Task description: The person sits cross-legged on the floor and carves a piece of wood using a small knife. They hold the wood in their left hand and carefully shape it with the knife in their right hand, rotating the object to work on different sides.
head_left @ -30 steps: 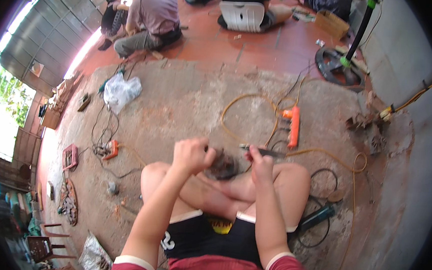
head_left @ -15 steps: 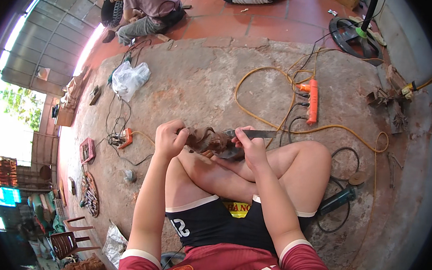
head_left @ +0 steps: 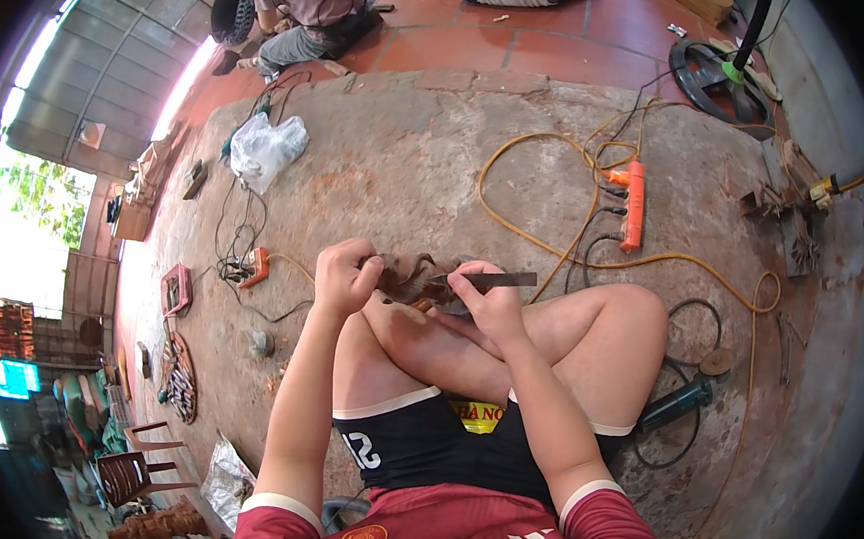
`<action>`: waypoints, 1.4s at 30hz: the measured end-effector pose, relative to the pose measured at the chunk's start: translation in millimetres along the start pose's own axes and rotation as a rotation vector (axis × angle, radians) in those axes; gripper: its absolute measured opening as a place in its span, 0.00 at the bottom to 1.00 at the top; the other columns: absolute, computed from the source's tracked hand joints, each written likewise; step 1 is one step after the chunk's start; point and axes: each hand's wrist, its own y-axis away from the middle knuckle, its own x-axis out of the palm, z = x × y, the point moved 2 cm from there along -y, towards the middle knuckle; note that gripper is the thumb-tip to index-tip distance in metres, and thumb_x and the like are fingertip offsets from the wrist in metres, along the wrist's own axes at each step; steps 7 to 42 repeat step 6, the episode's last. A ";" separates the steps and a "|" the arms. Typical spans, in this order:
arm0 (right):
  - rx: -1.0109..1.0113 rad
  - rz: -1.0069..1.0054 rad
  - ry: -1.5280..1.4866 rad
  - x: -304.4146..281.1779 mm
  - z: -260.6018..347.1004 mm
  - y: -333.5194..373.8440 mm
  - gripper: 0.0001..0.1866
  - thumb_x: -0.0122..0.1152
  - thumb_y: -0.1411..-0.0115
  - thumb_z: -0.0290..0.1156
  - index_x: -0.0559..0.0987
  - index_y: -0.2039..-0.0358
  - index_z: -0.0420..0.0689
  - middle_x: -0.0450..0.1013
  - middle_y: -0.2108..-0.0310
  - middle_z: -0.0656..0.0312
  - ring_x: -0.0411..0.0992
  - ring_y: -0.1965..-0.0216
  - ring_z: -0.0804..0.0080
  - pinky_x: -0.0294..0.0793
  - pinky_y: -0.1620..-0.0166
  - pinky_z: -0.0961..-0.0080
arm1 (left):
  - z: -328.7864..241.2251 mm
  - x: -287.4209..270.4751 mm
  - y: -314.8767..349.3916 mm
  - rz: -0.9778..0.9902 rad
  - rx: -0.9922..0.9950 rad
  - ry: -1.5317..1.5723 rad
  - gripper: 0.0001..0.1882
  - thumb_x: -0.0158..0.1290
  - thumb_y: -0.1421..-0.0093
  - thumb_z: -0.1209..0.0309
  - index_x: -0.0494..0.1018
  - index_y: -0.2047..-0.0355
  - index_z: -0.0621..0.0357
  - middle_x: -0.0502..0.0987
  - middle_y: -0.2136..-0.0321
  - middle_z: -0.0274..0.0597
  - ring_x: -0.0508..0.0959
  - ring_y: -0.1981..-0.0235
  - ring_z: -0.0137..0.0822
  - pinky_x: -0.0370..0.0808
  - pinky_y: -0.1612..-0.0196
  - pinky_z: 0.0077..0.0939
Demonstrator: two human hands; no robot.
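Observation:
My left hand (head_left: 345,275) is closed round the left end of a brown carved wood piece (head_left: 407,280) with deep curling ridges. The carving lies sideways above my crossed legs. In my right hand (head_left: 491,302) is a thin, flat, dark strip like a file (head_left: 513,279), pinched between thumb and fingers. One end of the strip meets the right part of the carving; its square end sticks out to the right. My fingers partly hide the carving's right side.
An orange power strip (head_left: 635,206) with a looping yellow cord lies ahead right, a second orange socket block (head_left: 253,269) to the left. A clear plastic bag (head_left: 266,150) sits ahead left. By my right knee lies a dark green power tool (head_left: 678,405). Another person (head_left: 315,1) sits far left.
The flat strip and my right hand have shifted left along the carving, and the strip has tilted slightly. My left hand keeps its hold. The view has turned slightly.

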 end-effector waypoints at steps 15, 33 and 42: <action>-0.078 0.025 0.039 0.1 -17.4 -3.4 0.10 0.69 0.41 0.36 0.79 0.66 0.44 0.74 0.74 0.65 0.70 0.73 0.82 0.81 0.66 0.72 | -8.4 3.7 0.9 -0.006 0.033 0.005 0.12 0.53 0.50 0.65 0.71 0.81 0.63 0.72 0.81 0.52 0.74 0.78 0.54 0.71 0.73 0.41; -0.078 0.025 0.039 0.1 -17.4 -3.4 0.10 0.69 0.41 0.36 0.79 0.66 0.44 0.74 0.74 0.65 0.70 0.73 0.82 0.81 0.66 0.72 | -8.4 3.7 0.9 -0.006 0.033 0.005 0.12 0.53 0.50 0.65 0.71 0.81 0.63 0.72 0.81 0.52 0.74 0.78 0.54 0.71 0.73 0.41; -0.078 0.025 0.039 0.1 -17.4 -3.4 0.10 0.69 0.41 0.36 0.79 0.66 0.44 0.74 0.74 0.65 0.70 0.73 0.82 0.81 0.66 0.72 | -8.4 3.7 0.9 -0.006 0.033 0.005 0.12 0.53 0.50 0.65 0.71 0.81 0.63 0.72 0.81 0.52 0.74 0.78 0.54 0.71 0.73 0.41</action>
